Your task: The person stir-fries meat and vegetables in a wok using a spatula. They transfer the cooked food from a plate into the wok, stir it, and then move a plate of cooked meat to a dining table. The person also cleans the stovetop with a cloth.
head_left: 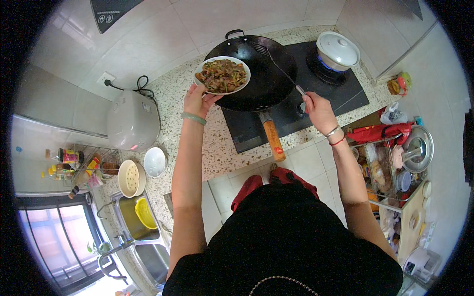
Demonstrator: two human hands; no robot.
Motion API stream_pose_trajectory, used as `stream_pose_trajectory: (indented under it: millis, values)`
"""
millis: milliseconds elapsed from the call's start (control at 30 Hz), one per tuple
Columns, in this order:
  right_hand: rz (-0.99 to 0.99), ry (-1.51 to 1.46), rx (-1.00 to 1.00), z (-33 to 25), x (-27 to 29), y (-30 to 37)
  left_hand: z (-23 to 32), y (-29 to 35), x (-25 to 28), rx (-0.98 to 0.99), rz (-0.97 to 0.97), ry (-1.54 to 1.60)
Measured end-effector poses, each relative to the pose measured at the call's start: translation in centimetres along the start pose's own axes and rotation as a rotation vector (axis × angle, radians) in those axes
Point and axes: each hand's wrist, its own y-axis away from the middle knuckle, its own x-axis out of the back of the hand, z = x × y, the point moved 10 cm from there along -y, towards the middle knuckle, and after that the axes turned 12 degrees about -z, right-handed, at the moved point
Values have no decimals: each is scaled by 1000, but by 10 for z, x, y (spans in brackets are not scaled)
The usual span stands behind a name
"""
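Observation:
My left hand (197, 101) grips the near edge of a white plate (248, 78), thumb along its rim. On the plate lies a heap of browned stir-fried food (221, 75) with green pieces. The plate is held over the left side of a large black wok (271, 86), which looks bare inside where it shows. My right hand (320, 112) is closed round the handle of a slotted spatula (285, 75). Its slotted head is inside the wok near the far rim. The wok's wooden handle (273, 140) points toward me.
A lidded white pot (338, 51) sits over a blue flame on the black cooktop (345, 101). At left stand a rice cooker (132, 121), a white bowl (155, 162), a cream steamer basket (131, 178) and a sink (129, 211). A loaded shelf rack (390, 197) stands at right.

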Motion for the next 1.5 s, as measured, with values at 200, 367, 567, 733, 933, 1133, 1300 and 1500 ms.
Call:
stream_pose_trajectory:
  millis: [200, 367, 567, 733, 933, 1133, 1300, 1500]
  values:
    - [-142, -351, -128, 9, -8, 15, -3, -3, 2, 0, 17, -1]
    - [-189, -407, -184, 19, -21, 20, -13, -4, 0, 13, -11, 60]
    - [-244, -461, -225, 27, -30, 23, -19, 3, -13, 9, 24, 57]
    - [-83, -120, -45, 10, -2, 28, -20, 6, -16, 3, -74, 94]
    - [-164, 159, 7, -15, -3, 30, 6, 21, -17, -82, -90, 205]
    - [-218, 258, -62, -3, -29, -14, 25, 30, -31, -112, -122, 199]
    - [-205, 543, -186, -1, 2, -21, 30, 47, -28, -129, -79, 157]
    - [-364, 627, -94, -23, -8, -25, 29, 51, -16, -145, -49, 175]
